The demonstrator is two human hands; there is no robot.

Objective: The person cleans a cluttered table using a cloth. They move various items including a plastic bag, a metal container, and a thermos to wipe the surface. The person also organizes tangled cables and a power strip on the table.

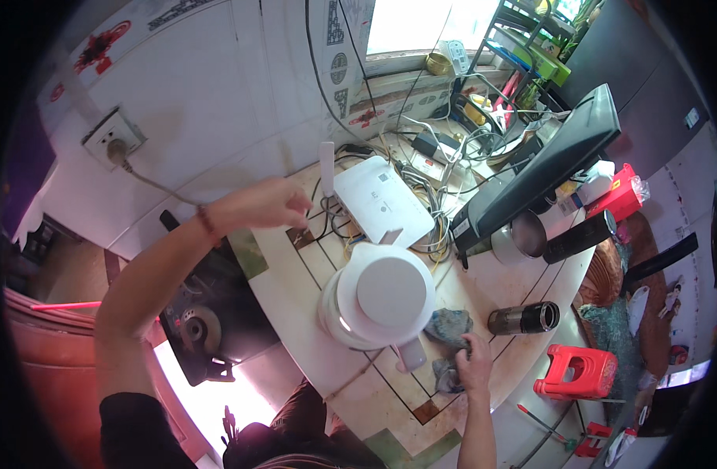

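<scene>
My left hand, its fingers loosely curled and a gap showing at the thumb, hovers over the table's wall side with nothing visible in it. Just right of it is a white router with a raised antenna. My right hand grips the edge of a crumpled grey cloth on the tiled table. Part of the cloth, or a second piece, lies nearer me beside the wrist. Between my hands stands a white lidded jug, its handle towards me.
Tangled cables lie behind the router. A monitor stands at the right, near a metal cup and a black flask. A tumbler rests right of the cloth. Beyond the table's edge is a red stool.
</scene>
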